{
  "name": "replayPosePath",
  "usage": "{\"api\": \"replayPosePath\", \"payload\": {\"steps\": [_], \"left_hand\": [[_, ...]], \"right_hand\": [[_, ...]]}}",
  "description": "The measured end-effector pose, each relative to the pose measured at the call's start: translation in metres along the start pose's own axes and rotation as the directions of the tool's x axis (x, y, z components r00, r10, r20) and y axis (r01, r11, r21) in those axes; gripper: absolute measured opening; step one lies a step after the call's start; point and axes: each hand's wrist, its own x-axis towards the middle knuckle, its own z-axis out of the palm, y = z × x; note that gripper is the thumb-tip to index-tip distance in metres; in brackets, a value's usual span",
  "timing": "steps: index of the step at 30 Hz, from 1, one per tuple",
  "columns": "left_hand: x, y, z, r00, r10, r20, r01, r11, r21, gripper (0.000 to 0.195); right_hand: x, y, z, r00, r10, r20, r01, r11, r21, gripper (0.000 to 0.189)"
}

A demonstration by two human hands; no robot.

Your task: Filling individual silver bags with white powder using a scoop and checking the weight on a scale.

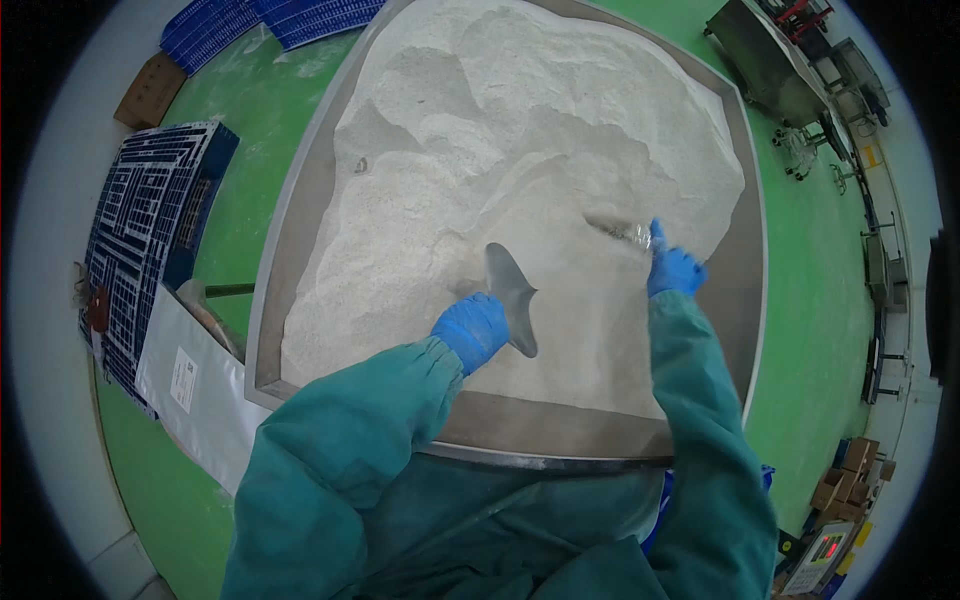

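A large stainless steel bin [555, 427] holds a heap of off-white granular powder [525, 135]. Over its near part, my left hand [472, 330], in a blue glove, grips a grey metal scoop [510, 292]. The handle is hidden inside my fist, and the blade faces right. Further right, my right hand [675, 266], also gloved in blue, holds a second tool [611, 225] that looks like a scoop. It is blurred, with a shiny part by the fingers and a dark blade pointing left at the powder surface. A small mark [361, 165] shows on the powder at left.
Left of the bin stand a blue plastic pallet [150, 202] and a white bag [202, 397] with a label. Blue plastic pieces [315, 22] and a cardboard box [150, 90] lie beyond. At right are a metal cart [769, 64], cardboard boxes [847, 480] and a scale display [821, 555].
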Motion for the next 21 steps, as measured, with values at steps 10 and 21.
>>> {"api": "replayPosePath", "payload": {"steps": [10, 21], "left_hand": [[0.001, -0.003, -0.010, 0.999, -0.032, -0.018, 0.030, 0.995, -0.093, 0.012], [0.014, 0.011, -0.002, 0.910, -0.408, 0.079, 0.372, 0.716, -0.591, 0.018]], "right_hand": [[-0.113, -0.008, 0.121, 0.346, -0.759, 0.551, -0.035, 0.577, 0.816, 0.046], [-0.113, -0.042, -0.163, 0.834, -0.537, 0.127, 0.528, 0.843, 0.104, 0.049]]}}
